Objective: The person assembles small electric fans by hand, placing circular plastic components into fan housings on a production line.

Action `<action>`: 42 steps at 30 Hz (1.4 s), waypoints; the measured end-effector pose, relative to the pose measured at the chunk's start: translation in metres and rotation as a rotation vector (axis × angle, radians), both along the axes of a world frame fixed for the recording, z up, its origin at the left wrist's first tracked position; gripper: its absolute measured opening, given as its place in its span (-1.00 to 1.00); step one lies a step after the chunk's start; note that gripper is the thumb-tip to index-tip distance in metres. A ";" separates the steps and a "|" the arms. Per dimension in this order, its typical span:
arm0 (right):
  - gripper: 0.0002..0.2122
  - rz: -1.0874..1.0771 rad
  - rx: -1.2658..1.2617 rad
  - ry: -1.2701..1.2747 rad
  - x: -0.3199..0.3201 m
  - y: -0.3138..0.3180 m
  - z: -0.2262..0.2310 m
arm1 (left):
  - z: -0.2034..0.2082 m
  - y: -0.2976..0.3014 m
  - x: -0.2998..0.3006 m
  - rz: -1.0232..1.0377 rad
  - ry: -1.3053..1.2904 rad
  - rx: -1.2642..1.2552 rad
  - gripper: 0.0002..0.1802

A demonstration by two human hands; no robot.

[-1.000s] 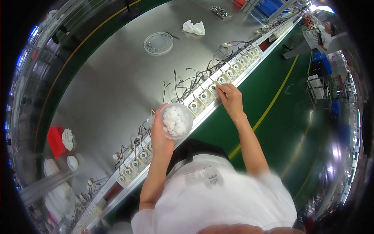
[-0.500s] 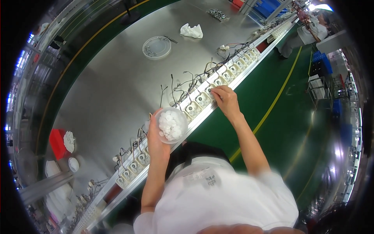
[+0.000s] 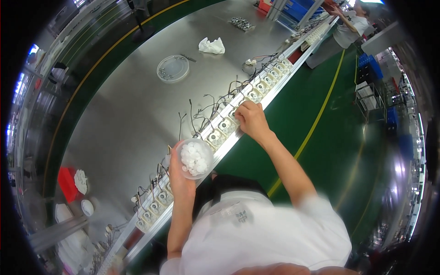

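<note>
In my left hand [image 3: 180,176] is a round translucent bowl [image 3: 209,160], its fingers wrapped round the left side. Small white disc-like pieces [image 3: 192,158] are heaped inside it. My right hand [image 3: 251,119] is closed, with its bent fingertips down at one white square unit in a long row; whatever they pinch is hidden. These units [image 3: 215,138] stand side by side in a metal rail [image 3: 229,141], each with a round part in its middle. Dark wires [image 3: 192,117] stick out from their far side over the table.
On the metal table [image 3: 119,105] lie a round clear dish [image 3: 173,68] of small parts, a crumpled white cloth [image 3: 211,46] and a bag of metal parts [image 3: 241,24]. A red bin [image 3: 68,184] stands at left. Another person [image 3: 348,30] works farther up the rail.
The whole view has shifted slightly. My right hand stays at the same unit, its fingers now more curled. The other person has changed posture and raised their arms.
</note>
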State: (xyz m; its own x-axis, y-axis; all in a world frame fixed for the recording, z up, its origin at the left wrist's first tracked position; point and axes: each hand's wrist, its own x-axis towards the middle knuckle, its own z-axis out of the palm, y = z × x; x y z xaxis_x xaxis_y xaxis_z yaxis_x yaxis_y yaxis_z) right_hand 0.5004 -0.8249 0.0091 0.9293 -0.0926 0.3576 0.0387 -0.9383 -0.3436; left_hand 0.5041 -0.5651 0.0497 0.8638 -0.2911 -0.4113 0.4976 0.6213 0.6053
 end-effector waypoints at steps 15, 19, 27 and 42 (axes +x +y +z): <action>-0.79 0.195 0.631 0.174 -0.010 0.101 0.073 | -0.005 0.018 -0.010 -0.041 -0.063 0.116 -0.59; -0.80 0.291 0.378 0.152 -0.013 0.126 0.072 | -0.003 0.029 -0.018 -0.077 -0.132 0.131 -0.59; -0.85 0.289 0.128 -0.148 -0.024 0.157 0.075 | -0.004 0.046 -0.027 -0.079 -0.145 0.090 -0.60; -0.85 -0.194 0.884 0.059 -0.032 0.053 0.012 | -0.006 0.040 -0.027 0.067 -0.012 -0.006 -0.55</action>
